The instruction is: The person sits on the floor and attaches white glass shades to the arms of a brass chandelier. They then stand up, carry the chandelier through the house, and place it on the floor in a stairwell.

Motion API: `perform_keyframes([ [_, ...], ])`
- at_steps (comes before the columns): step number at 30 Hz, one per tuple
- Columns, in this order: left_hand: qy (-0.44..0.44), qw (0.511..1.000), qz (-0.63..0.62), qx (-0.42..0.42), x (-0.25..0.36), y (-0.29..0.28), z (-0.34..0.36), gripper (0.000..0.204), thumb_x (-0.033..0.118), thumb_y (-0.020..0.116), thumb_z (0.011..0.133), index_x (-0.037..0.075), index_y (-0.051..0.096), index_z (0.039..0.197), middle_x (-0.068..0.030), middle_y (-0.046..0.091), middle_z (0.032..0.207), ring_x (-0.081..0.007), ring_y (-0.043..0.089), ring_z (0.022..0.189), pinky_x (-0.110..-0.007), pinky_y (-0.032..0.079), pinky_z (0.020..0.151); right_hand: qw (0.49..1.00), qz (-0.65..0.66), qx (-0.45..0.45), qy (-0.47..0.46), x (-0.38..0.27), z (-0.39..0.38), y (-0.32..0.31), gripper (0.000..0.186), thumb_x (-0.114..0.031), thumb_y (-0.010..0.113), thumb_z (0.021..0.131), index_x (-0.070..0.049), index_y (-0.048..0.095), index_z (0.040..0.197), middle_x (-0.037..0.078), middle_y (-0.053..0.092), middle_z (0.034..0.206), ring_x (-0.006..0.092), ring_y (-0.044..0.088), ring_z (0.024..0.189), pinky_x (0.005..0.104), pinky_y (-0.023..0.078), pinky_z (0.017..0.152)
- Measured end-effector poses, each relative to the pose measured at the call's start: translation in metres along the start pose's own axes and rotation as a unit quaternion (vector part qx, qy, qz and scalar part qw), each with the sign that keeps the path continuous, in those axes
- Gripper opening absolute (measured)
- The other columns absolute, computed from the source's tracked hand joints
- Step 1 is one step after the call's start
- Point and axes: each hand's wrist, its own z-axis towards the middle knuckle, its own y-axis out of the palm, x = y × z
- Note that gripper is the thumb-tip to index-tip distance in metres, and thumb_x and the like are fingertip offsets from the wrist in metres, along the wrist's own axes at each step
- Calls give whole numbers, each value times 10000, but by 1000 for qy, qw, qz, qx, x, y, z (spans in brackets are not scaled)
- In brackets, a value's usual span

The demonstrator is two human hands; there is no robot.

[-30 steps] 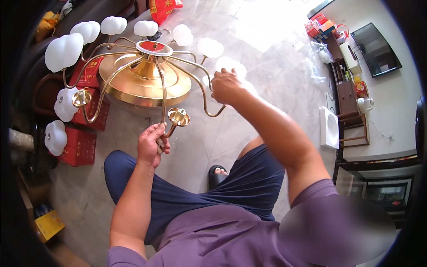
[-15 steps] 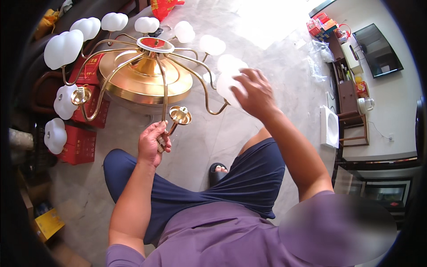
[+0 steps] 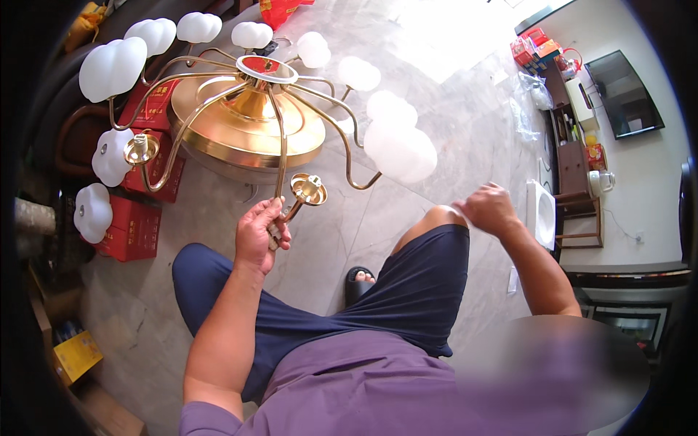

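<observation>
Ahead of the knees (image 3: 440, 216): chandelier (image 3: 243, 138). Left hand (image 3: 256, 236) wraps the near arm (image 3: 282, 156) at its bend, pale bits (image 3: 274, 237) in fingers. Right hand (image 3: 488, 209) half-curled; can't tell if holding anything. Risk: a left tug could rock it, knocking shades (image 3: 400, 151).

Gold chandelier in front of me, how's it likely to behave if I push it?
The chandelier is probably heavy, given its broad metallic body. Its thin curved arms may flex or wobble. The smooth white shades on most arm tips could crack if knocked.
</observation>
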Motion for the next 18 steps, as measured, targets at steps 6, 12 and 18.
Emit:
perform_keyframes([
  [6,-5,1000,6,2,-1,1,3,142,231,614,962,90,617,979,-12,585,689,-143,571,498,-263,420,399,901,216,346,147,-28,64,-24,250,-316,670,893,-71,682,941,104,681,931,302,675,875,397,535,741],
  [12,19,999,20,-19,-4,-6,9,183,236,632,953,62,638,1009,-26,592,701,-141,572,497,-267,416,402,976,206,63,34,-96,179,-95,369,-334,685,888,-65,682,1141,131,621,1225,282,481,1273,473,359,1081],
  [18,9,1000,9,-19,-3,-3,8,174,218,629,952,57,634,1017,-25,593,697,-140,566,487,-270,422,405,977,45,192,-81,-91,122,-59,331,-304,692,881,-22,684,1054,113,618,1207,287,502,1222,482,390,1050],
])
